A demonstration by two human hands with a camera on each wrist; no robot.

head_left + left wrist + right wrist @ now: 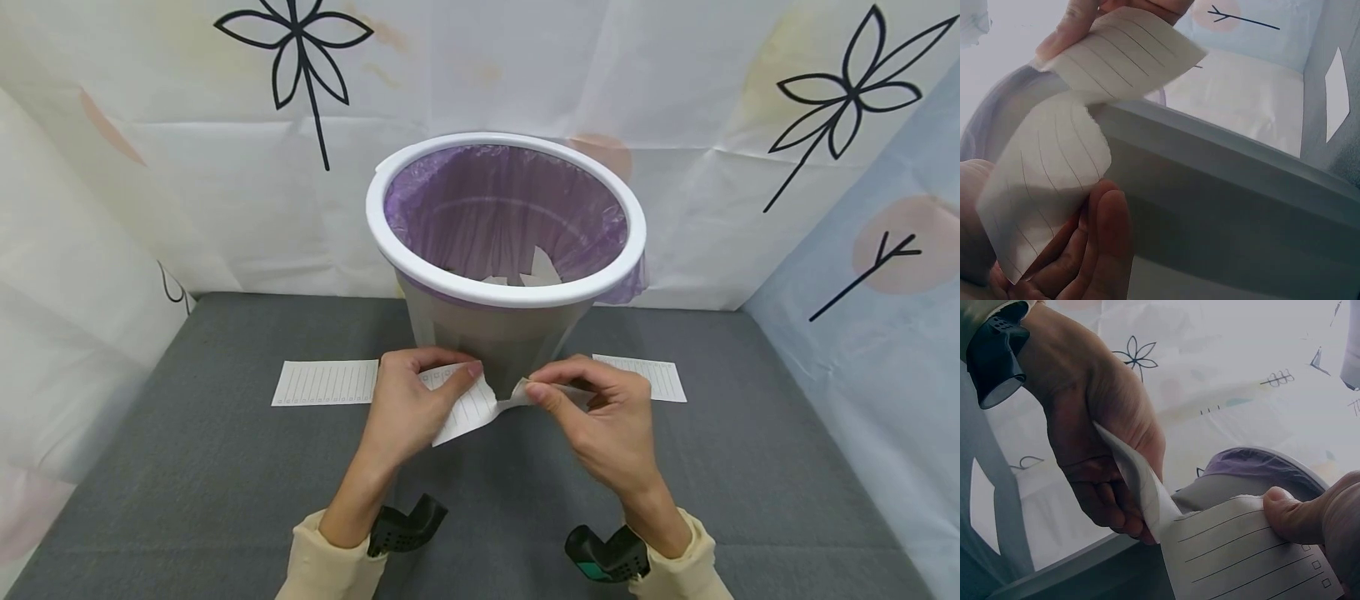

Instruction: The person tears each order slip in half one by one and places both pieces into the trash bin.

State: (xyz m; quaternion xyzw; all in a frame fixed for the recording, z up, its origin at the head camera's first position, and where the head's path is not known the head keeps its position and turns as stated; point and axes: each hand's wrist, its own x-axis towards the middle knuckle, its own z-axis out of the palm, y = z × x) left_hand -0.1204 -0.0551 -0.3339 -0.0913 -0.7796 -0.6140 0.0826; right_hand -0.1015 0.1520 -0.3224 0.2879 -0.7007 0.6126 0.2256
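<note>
A backdrop of creased white fabric, printed with black line-drawn flowers and soft peach and yellow patches, rises behind the tabletop, which has a matt, dark grey surface. Near the middle of the tabletop's far edge stands a tapered grey bin with a smooth, round white rim, lined with a crinkled, translucent purple plastic bag. Cream fabric sleeves end at both wrists, each wrist wearing a black plastic device.

The left hand pinches a thin white ruled paper sheet, thumb on top and fingers beneath; the right hand pinches its other part between thumb and fingertips. The sheet is between the hands, above the tabletop just in front of the bin, its torn edge ragged and its two parts meeting at a narrow, twisted neck.

A flat, oblong lined paper strip lies toward the tabletop's far left corner; a similar ruled slip lies toward the far right corner. Angular white paper scraps sit inside the bin.
</note>
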